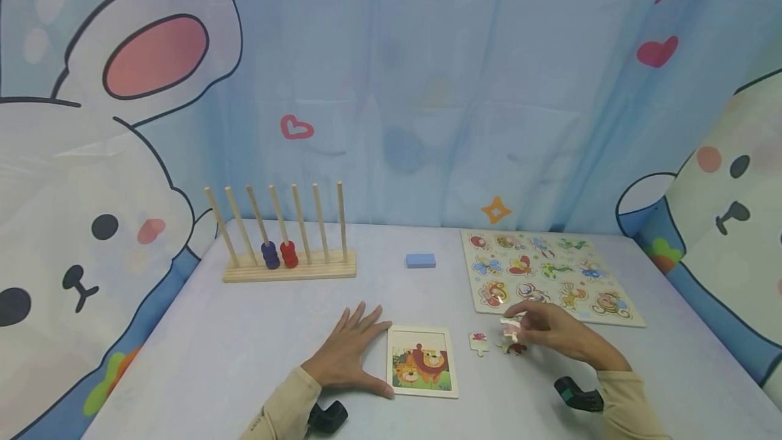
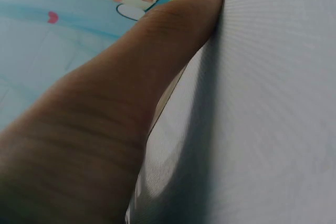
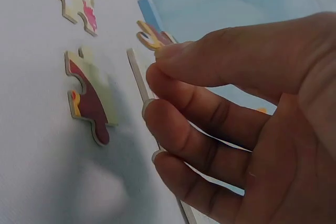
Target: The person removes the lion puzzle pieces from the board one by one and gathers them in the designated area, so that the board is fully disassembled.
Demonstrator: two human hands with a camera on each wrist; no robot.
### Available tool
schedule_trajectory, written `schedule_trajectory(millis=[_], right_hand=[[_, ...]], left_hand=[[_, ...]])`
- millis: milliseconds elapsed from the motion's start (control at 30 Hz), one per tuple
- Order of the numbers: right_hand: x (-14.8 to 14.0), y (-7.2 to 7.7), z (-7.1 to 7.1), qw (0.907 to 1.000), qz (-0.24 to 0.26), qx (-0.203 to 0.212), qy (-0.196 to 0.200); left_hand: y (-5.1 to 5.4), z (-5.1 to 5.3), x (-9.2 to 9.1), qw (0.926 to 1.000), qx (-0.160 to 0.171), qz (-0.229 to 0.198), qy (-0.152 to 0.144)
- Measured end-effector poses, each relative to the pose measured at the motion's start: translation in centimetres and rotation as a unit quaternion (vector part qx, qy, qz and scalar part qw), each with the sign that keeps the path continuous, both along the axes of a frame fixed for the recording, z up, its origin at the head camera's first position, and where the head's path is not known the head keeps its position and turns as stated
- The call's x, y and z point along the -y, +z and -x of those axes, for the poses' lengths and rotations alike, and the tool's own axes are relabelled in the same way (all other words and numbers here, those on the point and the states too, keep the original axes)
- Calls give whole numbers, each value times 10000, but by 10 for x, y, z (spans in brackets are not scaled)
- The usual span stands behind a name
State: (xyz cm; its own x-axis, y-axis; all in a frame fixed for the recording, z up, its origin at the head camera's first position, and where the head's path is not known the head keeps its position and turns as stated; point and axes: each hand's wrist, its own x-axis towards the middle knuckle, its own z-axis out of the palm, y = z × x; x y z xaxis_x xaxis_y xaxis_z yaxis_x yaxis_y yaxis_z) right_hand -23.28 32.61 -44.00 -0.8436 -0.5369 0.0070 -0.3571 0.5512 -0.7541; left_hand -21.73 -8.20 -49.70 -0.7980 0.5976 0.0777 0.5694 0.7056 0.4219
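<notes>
A small wooden jigsaw tray (image 1: 453, 386) lies on the white table, its lower part filled with a lion picture and its upper part bare. My left hand (image 1: 348, 358) is spread flat at the tray's left side, thumb against the edge. Between thumb and forefinger, my right hand (image 1: 559, 333) pinches a jigsaw piece (image 3: 149, 36), held just above the table. Below it lies a maroon and pale green piece (image 3: 90, 98). Nearer the tray rests another loose piece (image 1: 479, 343) with a pink mark.
A large animal puzzle board (image 1: 552, 270) lies behind my right hand. At the back left stands a wooden peg rack (image 1: 318, 270) with blue and red beads on two pegs. A blue block (image 1: 421, 261) sits behind the tray. A printed curtain (image 1: 391, 87) hangs behind the table.
</notes>
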Motion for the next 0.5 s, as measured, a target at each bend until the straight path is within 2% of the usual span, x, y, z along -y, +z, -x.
schedule_trajectory(millis=[233,500], right_hand=[[-12,0,1,9990,-171,414,-35],[-24,-4,0,9921,-381,1144,-338]], left_hand=[[-2,1,1,10000,-54,-36,-34],[-2,0,0,10000,-77,5,-9]])
